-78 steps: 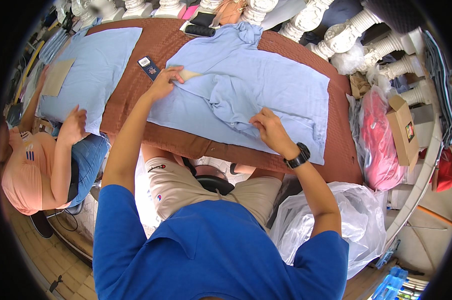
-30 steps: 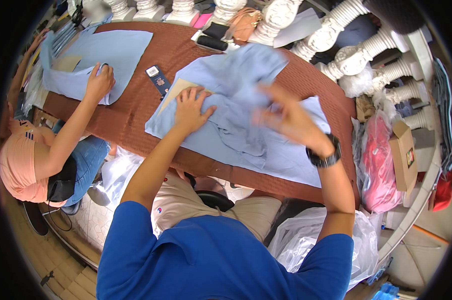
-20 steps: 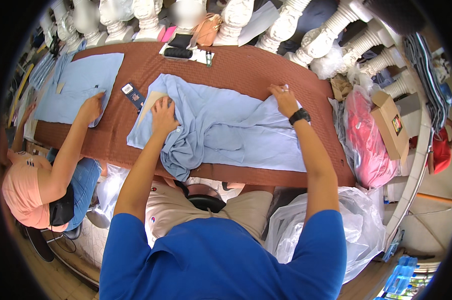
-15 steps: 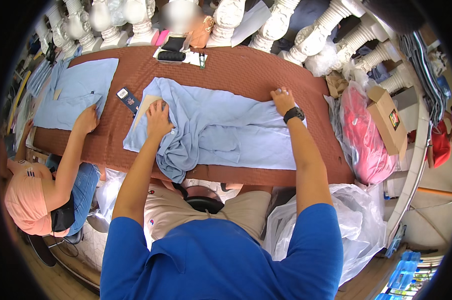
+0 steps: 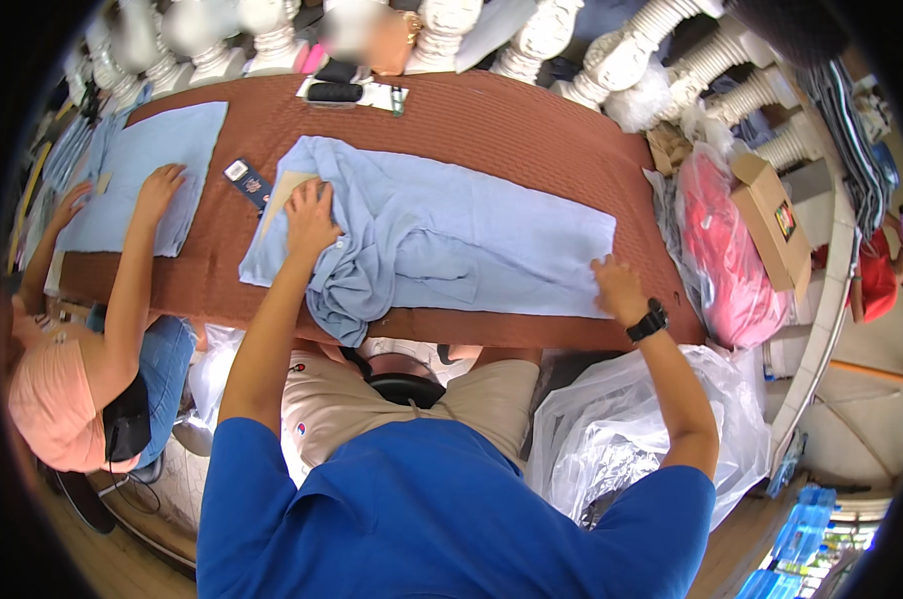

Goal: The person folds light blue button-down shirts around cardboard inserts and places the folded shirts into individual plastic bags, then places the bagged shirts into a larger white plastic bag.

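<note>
A light blue shirt lies spread lengthwise in front of me, smooth on the right and bunched into folds on the left. My left hand rests on the bunched part with its fingers spread, partly over a beige card. At the shirt's near right corner is my right hand, a dark watch on its wrist; its fingers are bent and apart, touching the fabric's edge. Just left of the shirt's far end, a dark blue hang tag lies on the brown table cover.
On the left a co-worker's hands are over another light blue shirt. A black roll lies at the far edge, before white balusters. Right are a bagged red bundle, a cardboard box and clear plastic.
My right hand has moved from the shirt's far right corner toward me to its near right corner. My left hand stays on the folds. The co-worker's nearer hand has lifted and shifted leftward.
</note>
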A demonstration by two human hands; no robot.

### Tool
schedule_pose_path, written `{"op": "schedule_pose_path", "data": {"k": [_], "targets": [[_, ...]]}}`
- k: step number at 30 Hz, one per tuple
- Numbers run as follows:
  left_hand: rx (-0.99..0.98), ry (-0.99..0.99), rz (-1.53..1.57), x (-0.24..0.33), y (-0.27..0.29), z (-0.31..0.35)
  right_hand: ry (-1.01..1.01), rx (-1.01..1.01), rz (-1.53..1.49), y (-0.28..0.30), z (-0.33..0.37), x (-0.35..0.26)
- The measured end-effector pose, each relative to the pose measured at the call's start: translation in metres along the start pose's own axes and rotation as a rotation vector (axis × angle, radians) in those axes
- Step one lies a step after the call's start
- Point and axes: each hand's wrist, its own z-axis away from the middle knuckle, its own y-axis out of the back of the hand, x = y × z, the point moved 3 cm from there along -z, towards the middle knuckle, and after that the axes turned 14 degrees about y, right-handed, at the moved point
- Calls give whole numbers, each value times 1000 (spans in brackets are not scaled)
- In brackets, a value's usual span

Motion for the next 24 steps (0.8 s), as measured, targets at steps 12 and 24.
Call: {"op": "schedule_pose_path", "data": {"k": [12, 24], "targets": [[-133, -266, 421, -22, 70, -16, 69, 600, -583, 94, -202, -304], [-83, 59, 601, -59, 54, 0, 541, 415, -1100, 159, -141, -286]]}}
